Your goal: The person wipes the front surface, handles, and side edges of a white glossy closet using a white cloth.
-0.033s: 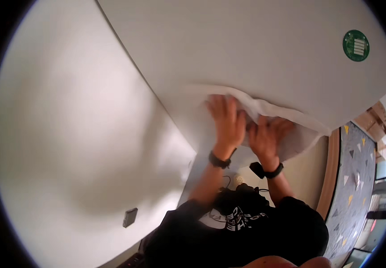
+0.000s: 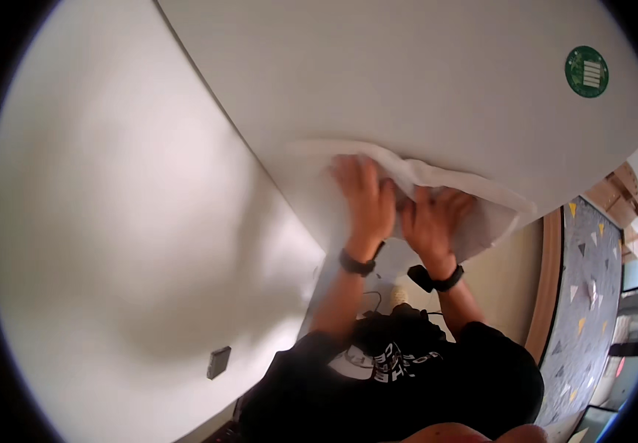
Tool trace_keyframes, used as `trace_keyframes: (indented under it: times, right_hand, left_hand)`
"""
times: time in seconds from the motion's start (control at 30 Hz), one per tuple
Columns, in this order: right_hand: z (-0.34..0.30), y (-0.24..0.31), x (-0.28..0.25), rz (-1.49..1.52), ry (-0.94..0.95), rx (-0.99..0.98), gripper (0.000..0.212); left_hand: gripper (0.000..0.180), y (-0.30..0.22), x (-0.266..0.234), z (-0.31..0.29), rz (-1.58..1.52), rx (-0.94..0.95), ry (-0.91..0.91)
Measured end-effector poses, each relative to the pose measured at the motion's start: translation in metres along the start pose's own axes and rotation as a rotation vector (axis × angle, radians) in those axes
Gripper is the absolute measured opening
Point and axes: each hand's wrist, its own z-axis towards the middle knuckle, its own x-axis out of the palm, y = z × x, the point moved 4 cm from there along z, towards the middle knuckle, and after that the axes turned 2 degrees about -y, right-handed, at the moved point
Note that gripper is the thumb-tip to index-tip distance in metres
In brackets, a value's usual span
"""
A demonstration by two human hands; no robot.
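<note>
Both hands, left hand (image 2: 363, 199) and right hand (image 2: 433, 218), press flat, fingers spread, gripping nothing, on my white cloth (image 2: 474, 196); soft, light, best pinched at its edges.

Hidden and unclear parts around the two hands

The fingertips of the left hand (image 2: 363, 196) and of the right hand (image 2: 431, 218) are pressed into the white cloth (image 2: 474, 199), and its folds cover part of them, so it is not possible to tell if they pinch it or only press on it. The cloth has almost the same colour as the white counter (image 2: 422, 81), so its upper edge is hard to follow. The marks on the round green sticker (image 2: 586, 71) are too small to tell. The black fisheye rim cuts off the patterned rug (image 2: 592, 295) at the right.
</note>
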Motion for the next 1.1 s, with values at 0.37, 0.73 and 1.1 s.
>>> trace_keyframes:
  times: [0.37, 0.73, 1.1]
  right_hand:
    - [0.051, 0.037, -0.008, 0.511, 0.137, -0.059, 0.045]
    - [0.028, -0.09, -0.074, 0.068, -0.511, 0.031, 0.054]
    - [-0.036, -0.148, -0.023, 0.513, -0.411, -0.022, 0.068]
  left_hand:
    - [0.06, 0.037, -0.038, 0.042, 0.064, 0.189, -0.016]
    - [0.052, -0.107, 0.022, 0.052, 0.138, 0.331, 0.01]
    - [0.04, -0.117, 0.064, -0.022, 0.064, 0.302, 0.068]
